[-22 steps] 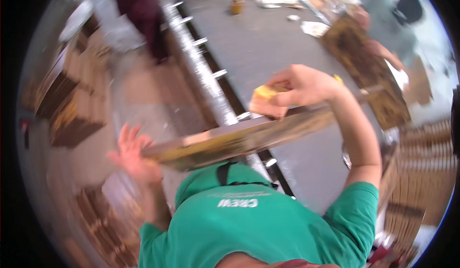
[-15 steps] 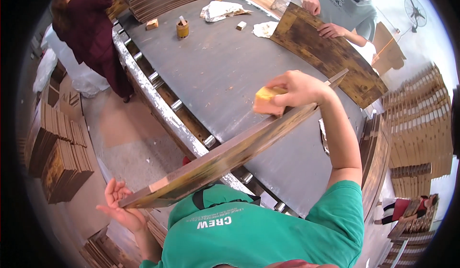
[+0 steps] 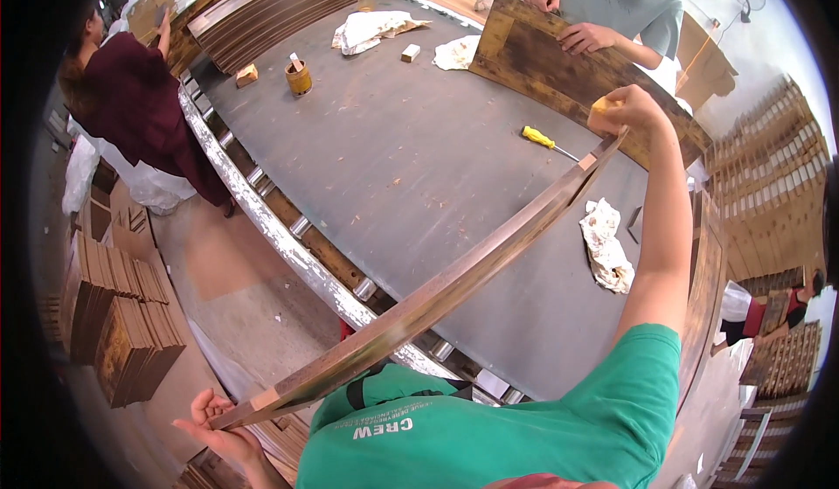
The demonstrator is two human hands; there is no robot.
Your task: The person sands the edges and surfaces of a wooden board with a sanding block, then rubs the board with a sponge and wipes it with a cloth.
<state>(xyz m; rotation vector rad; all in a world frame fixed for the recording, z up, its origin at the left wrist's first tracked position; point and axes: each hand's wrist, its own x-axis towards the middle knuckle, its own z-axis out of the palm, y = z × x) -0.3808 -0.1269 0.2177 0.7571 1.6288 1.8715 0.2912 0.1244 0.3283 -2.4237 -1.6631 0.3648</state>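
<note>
A long wooden panel (image 3: 437,290), brown with its narrow edge facing up, slants across the worktable from lower left to upper right. My left hand (image 3: 229,436) cradles its near end between thumb and fingers, the fingertips partly curled. At the far end, my right hand (image 3: 640,109) is closed round a yellow-orange sponge (image 3: 603,115) held at the panel's edge. A yellow-handled screwdriver (image 3: 538,137) lies on the table beyond the panel. To the right of the panel is a stained white rag (image 3: 605,249).
Across the grey table (image 3: 376,157), a co-worker's hands (image 3: 584,36) hold a dark-stained board (image 3: 542,56). A jar with a brush (image 3: 299,79), more rags (image 3: 376,30) and a stack of boards (image 3: 271,17) sit farther back. A person in maroon (image 3: 140,109) stands left, beyond the roller rail (image 3: 253,218).
My right hand has slid the sponge along the panel's edge to its far end. The screwdriver and the rag at right now show. The view has shifted, and my left hand keeps its hold.
</note>
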